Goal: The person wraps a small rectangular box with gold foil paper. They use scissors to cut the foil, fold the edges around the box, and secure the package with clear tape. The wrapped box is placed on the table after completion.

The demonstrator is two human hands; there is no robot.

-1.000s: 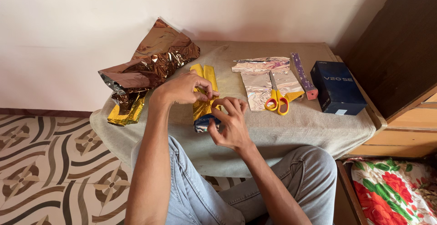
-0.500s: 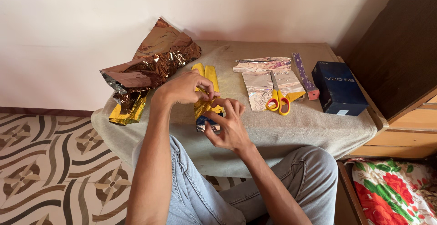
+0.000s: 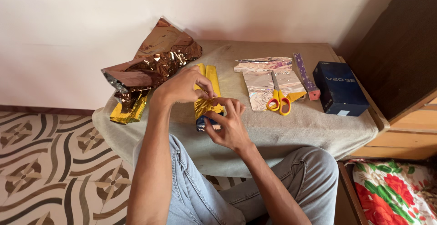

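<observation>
A folded strip of yellow foil (image 3: 208, 81) lies lengthwise on the cloth-covered table (image 3: 296, 125). My left hand (image 3: 184, 86) pinches its crumpled near part from the left. My right hand (image 3: 227, 122) pinches the same foil from below, fingertips touching those of the left. A small dark blue and silver piece (image 3: 202, 122) sticks out under the right hand's thumb; how it is held is hidden.
A crumpled copper and gold foil sheet (image 3: 148, 68) lies at the table's left. Silver foil pieces (image 3: 264, 77), yellow-handled scissors (image 3: 277, 99), a purple stick (image 3: 304, 75) and a dark blue box (image 3: 340, 87) sit to the right. A wooden cabinet (image 3: 396, 43) stands at the right.
My right hand has moved slightly up and closed its fingertips on the yellow foil next to the left hand's fingers. The left hand has barely shifted.
</observation>
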